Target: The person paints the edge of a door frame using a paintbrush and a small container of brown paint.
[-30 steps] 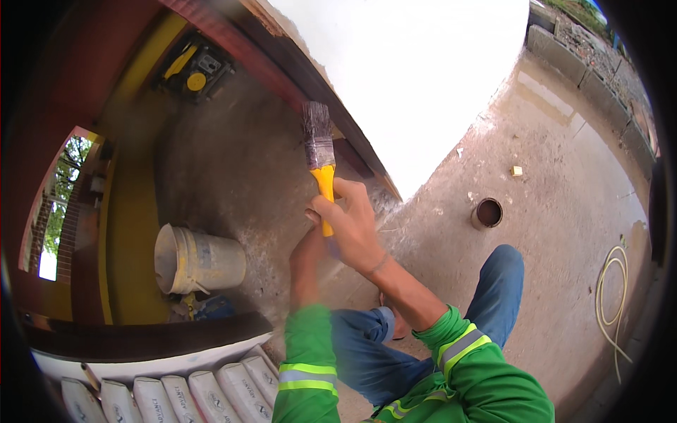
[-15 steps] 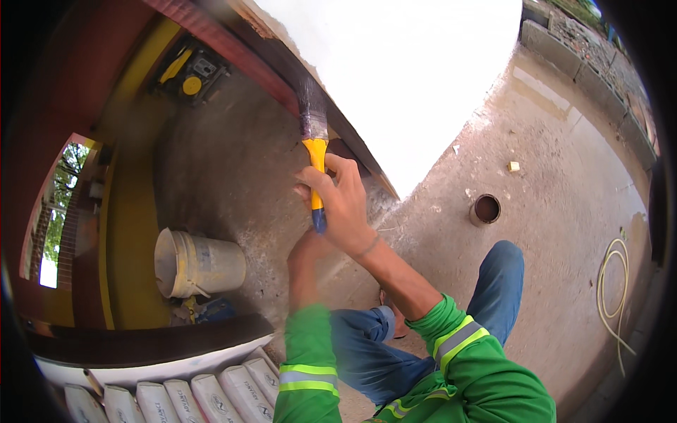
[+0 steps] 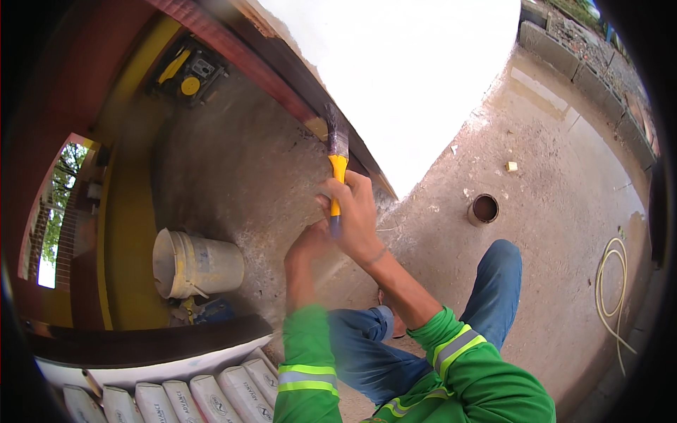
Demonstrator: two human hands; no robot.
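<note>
A paintbrush [image 3: 338, 163] with a yellow handle, a blue end and dark, paint-coated bristles is gripped by my right hand [image 3: 358, 215]. Its bristles point away from me and lie against the dark brown wooden frame [image 3: 300, 67] along the edge of the white wall [image 3: 409, 77]. My left hand [image 3: 309, 243] is just left of the right wrist, partly behind the right hand; its fingers are hidden and blurred. To the right, a round tin [image 3: 471, 215] with dark brown paint inside stands on the concrete floor.
A dirty white bucket [image 3: 211, 264] lies on its side at left. Stacked bags [image 3: 159, 403] fill the lower left. A black and yellow machine [image 3: 192, 74] stands far left. A pale hose [image 3: 601, 282] lies coiled at right, and a small yellow block [image 3: 512, 166] sits beyond the tin.
My right hand and the paintbrush have moved right and toward me along the frame. A lighter patch of the frame now shows left of the bristles.
</note>
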